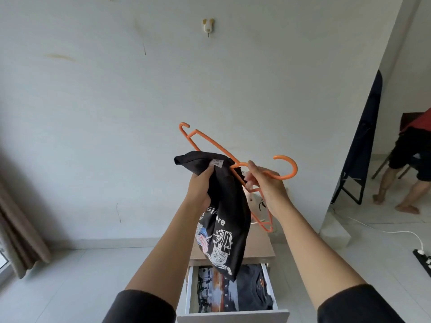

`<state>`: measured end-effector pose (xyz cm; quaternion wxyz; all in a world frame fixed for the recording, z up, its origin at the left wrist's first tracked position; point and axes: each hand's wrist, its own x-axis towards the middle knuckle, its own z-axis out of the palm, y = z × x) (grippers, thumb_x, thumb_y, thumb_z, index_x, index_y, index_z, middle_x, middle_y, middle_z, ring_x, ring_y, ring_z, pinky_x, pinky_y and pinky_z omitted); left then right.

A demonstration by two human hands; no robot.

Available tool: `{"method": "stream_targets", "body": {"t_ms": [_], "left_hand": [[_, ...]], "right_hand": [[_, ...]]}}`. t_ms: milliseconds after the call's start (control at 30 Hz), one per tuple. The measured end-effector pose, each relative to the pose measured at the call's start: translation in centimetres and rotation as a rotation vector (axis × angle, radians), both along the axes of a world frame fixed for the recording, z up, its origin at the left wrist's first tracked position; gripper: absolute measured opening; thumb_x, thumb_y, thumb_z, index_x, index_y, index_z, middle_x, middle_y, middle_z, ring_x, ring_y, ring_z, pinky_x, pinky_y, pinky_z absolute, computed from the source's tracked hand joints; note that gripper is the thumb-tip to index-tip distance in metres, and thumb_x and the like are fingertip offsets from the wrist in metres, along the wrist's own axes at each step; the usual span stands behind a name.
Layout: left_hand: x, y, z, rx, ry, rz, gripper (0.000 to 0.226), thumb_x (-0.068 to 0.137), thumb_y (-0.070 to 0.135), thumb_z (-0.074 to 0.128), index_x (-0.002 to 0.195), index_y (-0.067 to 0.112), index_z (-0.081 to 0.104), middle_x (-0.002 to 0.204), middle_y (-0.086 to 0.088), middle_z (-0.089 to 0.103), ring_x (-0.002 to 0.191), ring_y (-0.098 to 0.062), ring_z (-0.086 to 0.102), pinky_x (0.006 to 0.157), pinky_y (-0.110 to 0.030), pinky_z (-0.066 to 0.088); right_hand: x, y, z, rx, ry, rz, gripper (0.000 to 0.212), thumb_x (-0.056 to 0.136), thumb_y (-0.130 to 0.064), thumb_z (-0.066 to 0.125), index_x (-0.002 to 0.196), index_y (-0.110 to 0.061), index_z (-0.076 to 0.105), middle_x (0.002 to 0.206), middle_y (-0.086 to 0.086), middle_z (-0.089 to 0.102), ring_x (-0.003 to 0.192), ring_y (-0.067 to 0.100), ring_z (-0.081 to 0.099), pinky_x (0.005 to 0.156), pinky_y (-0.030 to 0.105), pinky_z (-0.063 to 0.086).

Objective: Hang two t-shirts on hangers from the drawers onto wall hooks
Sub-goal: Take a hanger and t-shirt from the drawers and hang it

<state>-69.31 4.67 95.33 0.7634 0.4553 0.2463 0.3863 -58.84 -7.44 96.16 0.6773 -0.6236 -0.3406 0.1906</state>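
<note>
Both hands raised in front of the white wall point(98, 117), above an open drawer point(229, 315). Left hand point(200, 186) fingers clamped on the collar area of a black t-shirt point(224, 206), thumb just under the small neck label point(217, 162). Shirt hangs bunched below the hand, white and colour print facing the camera, lower end dangling over the drawer. Right hand point(265, 185) fingers pinched on the neck of an orange plastic hanger point(210, 145), just below its hook. Hook points right; one hanger arm sticks up and left past the shirt, the other runs down behind the shirt and the right wrist. Hanger touches the shirt at the collar; cannot tell if it is inside the neck opening. Dark sleeves on both forearms.

Drawer pulled out at bottom centre, holding a folded dark grey t-shirt point(256, 285) at its right side and a folded photo-print shirt point(210, 292) at its left side, touching. Wooden top of the drawer unit point(261, 248) behind the hanging shirt.

Wall hook point(208, 26) high on the wall, nothing on it, well above the hanger. Curtain point(16, 220) at left edge. Another person's legs point(405, 183) at far right. Power strip point(423, 259) on the floor, right edge.
</note>
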Motion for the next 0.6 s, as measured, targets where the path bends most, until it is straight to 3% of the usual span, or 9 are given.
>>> {"method": "stream_targets", "body": {"t_ms": [100, 200, 300, 400, 500, 600], "left_hand": [[-0.4, 0.3, 1.0, 0.065, 0.056, 0.060, 0.020, 0.092, 0.025, 0.060, 0.104, 0.010, 0.063, 0.096, -0.007, 0.071, 0.094, -0.026, 0.067, 0.079, -0.034, 0.054], [-1.4, 0.9, 2.0, 0.065, 0.068, 0.141, 0.017, 0.089, 0.026, 0.062, 0.099, 0.013, 0.064, 0.098, -0.008, 0.070, 0.095, -0.026, 0.067, 0.084, -0.037, 0.054], [-2.6, 0.9, 3.0, 0.000, 0.021, 0.139, 0.025, 0.088, 0.026, 0.064, 0.107, 0.010, 0.064, 0.098, -0.009, 0.071, 0.092, -0.026, 0.068, 0.081, -0.038, 0.055], [-3.7, 0.4, 3.7, -0.014, -0.017, 0.090, 0.024, 0.088, 0.024, 0.064, 0.107, 0.009, 0.065, 0.095, -0.009, 0.072, 0.090, -0.025, 0.069, 0.073, -0.034, 0.055], [-4.4, -0.3, 4.0, -0.012, -0.065, 0.018, 0.027, 0.088, 0.022, 0.064, 0.110, 0.007, 0.066, 0.097, -0.009, 0.074, 0.091, -0.023, 0.070, 0.073, -0.033, 0.055], [-5.0, -0.9, 4.3, 0.012, -0.106, -0.058, 0.025, 0.089, 0.021, 0.062, 0.109, 0.007, 0.067, 0.097, -0.010, 0.074, 0.091, -0.023, 0.071, 0.077, -0.033, 0.055]], "right_hand": [[-0.1, 0.3, 0.3, 0.004, -0.027, 0.020, 0.040, 0.090, -0.043, 0.054, 0.059, -0.019, 0.054, 0.045, -0.006, 0.033, 0.046, 0.011, 0.033, 0.055, 0.026, 0.034], [0.0, 0.3, 1.4, 0.022, -0.008, -0.105, 0.041, 0.093, -0.041, 0.050, 0.058, -0.020, 0.051, 0.046, -0.008, 0.029, 0.041, 0.006, 0.026, 0.047, 0.021, 0.022], [-0.1, 0.3, 2.1, 0.007, -0.049, -0.149, 0.034, 0.094, -0.038, 0.049, 0.066, -0.019, 0.056, 0.053, -0.007, 0.045, 0.049, 0.008, 0.039, 0.049, 0.021, 0.030], [-1.0, 0.5, 1.9, -0.013, -0.070, -0.165, 0.021, 0.088, -0.038, 0.058, 0.072, -0.025, 0.065, 0.078, -0.008, 0.067, 0.067, 0.009, 0.054, 0.060, 0.026, 0.038], [-2.1, 0.5, 1.4, 0.044, 0.004, -0.105, 0.010, 0.080, -0.037, 0.070, 0.081, -0.027, 0.070, 0.089, -0.008, 0.068, 0.079, 0.008, 0.059, 0.075, 0.027, 0.045], [-3.1, 0.4, 1.3, 0.068, 0.034, 0.005, 0.020, 0.076, -0.034, 0.074, 0.095, -0.029, 0.071, 0.091, -0.009, 0.069, 0.086, 0.006, 0.063, 0.073, 0.022, 0.047]]}}
